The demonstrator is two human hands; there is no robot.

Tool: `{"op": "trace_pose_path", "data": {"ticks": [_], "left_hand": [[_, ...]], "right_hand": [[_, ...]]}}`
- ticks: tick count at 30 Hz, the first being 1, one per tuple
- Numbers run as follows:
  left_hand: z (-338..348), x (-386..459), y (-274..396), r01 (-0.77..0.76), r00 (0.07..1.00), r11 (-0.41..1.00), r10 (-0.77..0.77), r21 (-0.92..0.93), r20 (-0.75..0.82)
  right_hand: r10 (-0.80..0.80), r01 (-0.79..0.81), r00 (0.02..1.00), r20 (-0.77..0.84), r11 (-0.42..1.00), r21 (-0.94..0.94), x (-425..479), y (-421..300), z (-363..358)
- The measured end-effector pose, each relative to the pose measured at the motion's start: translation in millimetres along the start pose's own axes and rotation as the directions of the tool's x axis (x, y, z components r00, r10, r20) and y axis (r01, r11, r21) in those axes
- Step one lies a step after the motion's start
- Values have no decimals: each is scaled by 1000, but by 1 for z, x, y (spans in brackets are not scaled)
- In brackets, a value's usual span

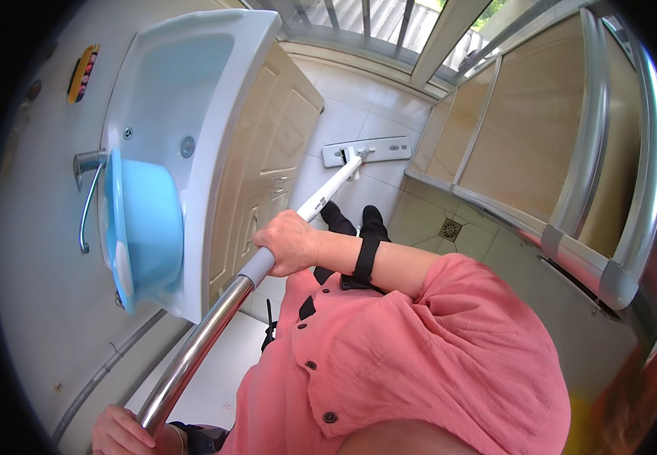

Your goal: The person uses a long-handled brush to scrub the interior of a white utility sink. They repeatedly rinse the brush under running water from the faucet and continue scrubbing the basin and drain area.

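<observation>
A flat mop (334, 185) slants across the view, with a white lower shaft, a grey sleeve and a shiny metal upper tube. My right hand (290, 243) is wrapped around the shaft just above the white part. At the lower left, my left hand (127, 433) grips the metal tube near its upper end, partly cut off by the dark rim. The mop's white rectangular head (367, 151) lies flat on the tiled floor (342, 120), ahead of my dark shoes (371, 214).
On the left, a white sink (206, 170) over a beige cabinet (266, 125) holds a tilted blue plastic basin (152, 219) beside the faucet (87, 162). A metal-framed panelled unit (527, 125) stands right. A floor drain (450, 229) lies near it. Windows (357, 25) line the far side.
</observation>
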State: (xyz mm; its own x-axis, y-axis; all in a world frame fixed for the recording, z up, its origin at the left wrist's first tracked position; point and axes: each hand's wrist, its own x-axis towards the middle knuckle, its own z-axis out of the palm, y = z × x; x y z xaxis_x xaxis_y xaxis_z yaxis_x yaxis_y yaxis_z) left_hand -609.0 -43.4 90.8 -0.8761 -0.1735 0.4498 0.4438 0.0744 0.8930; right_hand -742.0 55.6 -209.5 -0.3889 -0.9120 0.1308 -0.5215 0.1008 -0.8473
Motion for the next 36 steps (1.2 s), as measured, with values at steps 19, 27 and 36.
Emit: {"op": "trace_pose_path", "data": {"ticks": [19,27,36], "left_hand": [[-14,-87,18,78,960,975,-17,207,-279],[-45,-142,49,73,967,988,-38,132,-253],[-67,-180,-9,94,978,965,-44,244,-203]], "right_hand": [[-118,114,992,-35,990,-87,19,8,79],[-67,74,986,150,996,-41,3,-52,86],[30,-55,954,-298,995,-77,-9,-20,111]]}}
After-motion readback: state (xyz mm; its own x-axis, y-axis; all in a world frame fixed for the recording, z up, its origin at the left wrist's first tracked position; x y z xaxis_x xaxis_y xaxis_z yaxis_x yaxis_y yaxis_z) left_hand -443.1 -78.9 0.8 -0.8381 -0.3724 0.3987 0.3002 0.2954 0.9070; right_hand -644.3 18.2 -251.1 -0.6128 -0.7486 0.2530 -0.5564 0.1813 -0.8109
